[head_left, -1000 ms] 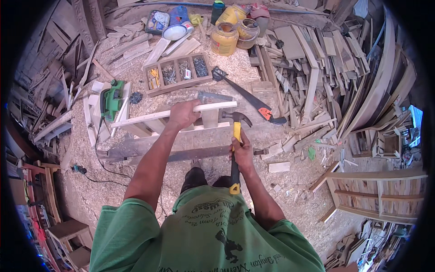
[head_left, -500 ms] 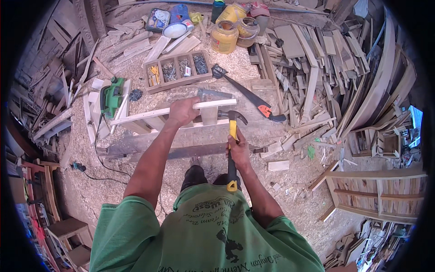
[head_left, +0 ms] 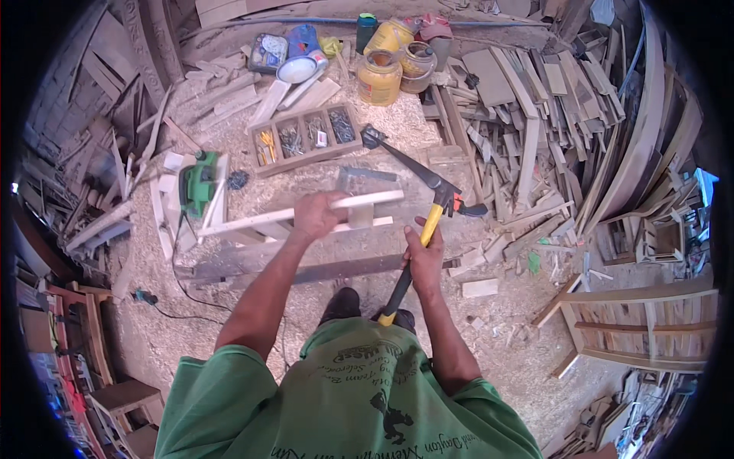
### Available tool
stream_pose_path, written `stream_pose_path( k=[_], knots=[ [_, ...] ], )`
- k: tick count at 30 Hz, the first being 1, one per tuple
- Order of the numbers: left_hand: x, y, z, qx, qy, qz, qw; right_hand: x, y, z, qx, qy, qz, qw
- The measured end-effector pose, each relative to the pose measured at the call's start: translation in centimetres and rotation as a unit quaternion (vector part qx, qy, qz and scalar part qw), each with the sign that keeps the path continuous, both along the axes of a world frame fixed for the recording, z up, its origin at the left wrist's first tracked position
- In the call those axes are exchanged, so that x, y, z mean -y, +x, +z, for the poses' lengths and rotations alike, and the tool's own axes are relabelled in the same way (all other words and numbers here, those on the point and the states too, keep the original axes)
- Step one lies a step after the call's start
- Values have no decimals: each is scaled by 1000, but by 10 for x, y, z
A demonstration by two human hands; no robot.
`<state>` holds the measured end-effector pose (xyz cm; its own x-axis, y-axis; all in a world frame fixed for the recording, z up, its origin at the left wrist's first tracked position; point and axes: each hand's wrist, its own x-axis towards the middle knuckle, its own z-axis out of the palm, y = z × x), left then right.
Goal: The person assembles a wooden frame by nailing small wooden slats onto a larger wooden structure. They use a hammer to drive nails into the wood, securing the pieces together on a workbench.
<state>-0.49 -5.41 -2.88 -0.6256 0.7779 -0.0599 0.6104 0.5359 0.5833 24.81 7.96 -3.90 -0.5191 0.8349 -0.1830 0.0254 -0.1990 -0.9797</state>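
Note:
A narrow wooden frame [head_left: 252, 221] made of pale strips lies on the workbench [head_left: 313, 270] in front of me. My left hand [head_left: 315, 215] is closed around its upper strip, near the middle. My right hand [head_left: 426, 258] grips a claw hammer [head_left: 431, 225] with a yellow and black handle, raised to the right of the frame. The hammer's head is apart from the wood and overlaps, in view, a long dark tool [head_left: 409, 162] with an orange part. Behind the frame lies a flat metal piece [head_left: 358, 172].
A divided wooden tray [head_left: 294, 163] of nails and small items sits behind the frame. To its left stands a green power planer [head_left: 200, 187], its cord trailing down. Yellow plastic jars [head_left: 378, 80] stand farther back. Scrap wood [head_left: 512, 138] is heaped at the right.
The hammer has swung right, away from the frame's right end, and its head has tilted rightward. My left hand keeps its hold on the strip. The whole view has shifted slightly.

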Motion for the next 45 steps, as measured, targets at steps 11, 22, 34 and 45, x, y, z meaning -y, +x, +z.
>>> stream_pose_path(
  k=[11, 22, 34, 45],
  knots=[
    [5, -18, -8, 6, 48, -103, 993, -21, -83, 8, 98, 31, 14, 995],
    [-162, -238, -81, -152, 114, -19, 982, -26, -102, 32, 177, -44, 12, 983],
    [-216, -278, -152, -131, 160, -47, 977, -45, -89, 40, 259, 2, 71, 963],
    [-93, -183, -2, 248, 296, 80, 919, -35, -110, 24, 172, -39, 6, 984]
  ],
)
